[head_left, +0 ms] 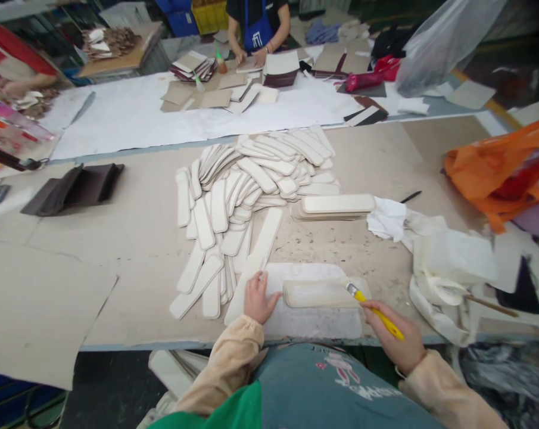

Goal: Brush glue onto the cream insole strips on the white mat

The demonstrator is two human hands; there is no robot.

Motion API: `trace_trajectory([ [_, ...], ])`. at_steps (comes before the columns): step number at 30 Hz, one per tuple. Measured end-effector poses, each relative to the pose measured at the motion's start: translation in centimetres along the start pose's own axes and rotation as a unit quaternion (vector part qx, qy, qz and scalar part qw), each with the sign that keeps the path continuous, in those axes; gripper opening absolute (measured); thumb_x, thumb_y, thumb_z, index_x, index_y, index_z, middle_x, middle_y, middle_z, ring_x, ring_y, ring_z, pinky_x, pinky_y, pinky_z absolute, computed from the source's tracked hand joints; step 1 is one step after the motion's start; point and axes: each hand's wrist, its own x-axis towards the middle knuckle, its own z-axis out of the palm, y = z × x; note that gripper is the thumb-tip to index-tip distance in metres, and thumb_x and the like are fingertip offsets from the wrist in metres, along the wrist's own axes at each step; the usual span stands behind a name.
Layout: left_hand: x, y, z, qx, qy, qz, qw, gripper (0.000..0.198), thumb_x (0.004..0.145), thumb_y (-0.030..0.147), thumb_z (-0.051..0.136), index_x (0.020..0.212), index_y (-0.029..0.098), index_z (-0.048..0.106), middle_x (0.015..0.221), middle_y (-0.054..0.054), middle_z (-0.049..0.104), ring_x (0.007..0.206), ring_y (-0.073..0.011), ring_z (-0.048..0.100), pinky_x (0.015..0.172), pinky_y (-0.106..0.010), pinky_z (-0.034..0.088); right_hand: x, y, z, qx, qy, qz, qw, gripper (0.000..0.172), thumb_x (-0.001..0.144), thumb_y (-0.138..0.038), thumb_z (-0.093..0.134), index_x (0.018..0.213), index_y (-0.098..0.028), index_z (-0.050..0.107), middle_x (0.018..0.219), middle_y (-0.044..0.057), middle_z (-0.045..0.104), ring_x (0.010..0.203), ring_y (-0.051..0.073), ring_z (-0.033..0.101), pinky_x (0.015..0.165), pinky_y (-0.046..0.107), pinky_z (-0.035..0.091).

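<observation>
In the head view my right hand [396, 339] grips a paintbrush [385, 322] with a yellow handle, its bristles at the right end of a stack of pale rounded strips [318, 294]. That stack lies on a white paper sheet [305, 328], and its top strip looks wet. My left hand [259, 299] rests to the left of it, fingers spread and thumb apart, over the sheet's edge and the end of a long cream strip [269, 238]. Beyond my hands spreads a big heap of similar strips [251, 173].
A neat stack of strips [338, 204] sits behind the sheet. Crumpled white cloth [452, 256] and an orange bag [501, 167] lie at the right, dark folded pieces [75, 190] at the left. Across the table a person in a blue apron [258, 30] handles flat pieces.
</observation>
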Motion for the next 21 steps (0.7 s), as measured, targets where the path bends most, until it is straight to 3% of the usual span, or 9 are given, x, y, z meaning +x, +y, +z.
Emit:
trace_trajectory([
  [2, 0.0, -1.5, -1.2, 0.074, 0.027, -0.100, 0.992, 0.061, 0.079, 0.048, 0.050, 0.126, 0.010, 0.042, 0.122, -0.019, 0.044, 0.110, -0.0298, 0.044, 0.093, -0.045, 0.038, 0.1, -0.7, 0.3, -0.005, 0.010, -0.023, 1.000, 0.016, 0.084, -0.032, 0.052, 0.094, -0.022, 0.060, 0.084, 0.002, 0.066, 0.072, 0.014, 0.063, 0.065, 0.022, 0.050],
  [5, 0.1, -3.7, -2.5, 0.136, -0.009, -0.177, 0.975, 0.052, 0.079, 0.044, 0.051, 0.118, 0.010, 0.050, 0.112, -0.016, 0.050, 0.101, -0.0285, 0.050, 0.084, -0.041, 0.042, 0.2, -1.1, 0.7, -0.008, 0.010, -0.048, 0.999, 0.015, 0.084, -0.029, 0.052, 0.094, -0.022, 0.060, 0.085, 0.002, 0.066, 0.074, 0.015, 0.064, 0.067, 0.023, 0.051],
  [8, 0.1, -4.9, -2.7, 0.134, -0.037, -0.174, 0.975, 0.043, 0.079, 0.044, 0.052, 0.105, 0.012, 0.059, 0.103, -0.013, 0.054, 0.094, -0.0252, 0.053, 0.080, -0.036, 0.044, 0.1, -0.9, 0.7, -0.011, 0.008, -0.073, 0.997, 0.014, 0.085, -0.026, 0.052, 0.095, -0.021, 0.060, 0.088, 0.003, 0.066, 0.076, 0.015, 0.064, 0.070, 0.023, 0.051],
  [13, -0.2, -5.5, -1.7, 0.115, 0.046, -0.176, 0.977, 0.046, 0.074, 0.046, 0.057, 0.103, 0.011, 0.060, 0.103, -0.014, 0.054, 0.096, -0.0256, 0.052, 0.082, -0.036, 0.044, 0.4, -0.5, 0.7, -0.001, 0.015, -0.078, 0.997, 0.014, 0.085, -0.023, 0.052, 0.096, -0.021, 0.059, 0.088, 0.003, 0.065, 0.077, 0.014, 0.063, 0.070, 0.023, 0.051],
  [16, -0.4, -5.6, -2.0, 0.094, 0.073, -0.170, 0.978, 0.033, 0.077, 0.042, 0.052, 0.090, 0.013, 0.060, 0.093, -0.012, 0.057, 0.091, -0.0247, 0.054, 0.079, -0.036, 0.044, 0.6, -0.3, 0.6, 0.014, 0.035, -0.072, 0.997, 0.016, 0.084, -0.021, 0.052, 0.099, -0.021, 0.059, 0.091, 0.003, 0.065, 0.080, 0.014, 0.063, 0.073, 0.024, 0.050],
  [19, -0.5, -4.5, -3.7, 0.045, 0.055, -0.152, 0.986, 0.027, 0.083, 0.039, 0.043, 0.080, 0.017, 0.057, 0.079, -0.006, 0.058, 0.078, -0.0202, 0.056, 0.068, -0.031, 0.044, 0.6, -0.3, 0.4, 0.042, 0.055, -0.059, 0.996, 0.017, 0.085, -0.020, 0.052, 0.101, -0.022, 0.058, 0.092, 0.004, 0.064, 0.085, 0.015, 0.061, 0.076, 0.026, 0.049],
  [21, -0.5, -2.6, -5.0, -0.030, 0.009, -0.109, 0.994, 0.026, 0.083, 0.042, 0.045, 0.079, 0.019, 0.056, 0.076, -0.003, 0.058, 0.073, -0.0170, 0.055, 0.066, -0.028, 0.043, 0.5, -0.4, 0.3, 0.077, 0.066, -0.039, 0.994, 0.014, 0.085, -0.020, 0.051, 0.098, -0.022, 0.056, 0.093, 0.004, 0.063, 0.088, 0.015, 0.060, 0.079, 0.028, 0.048],
])
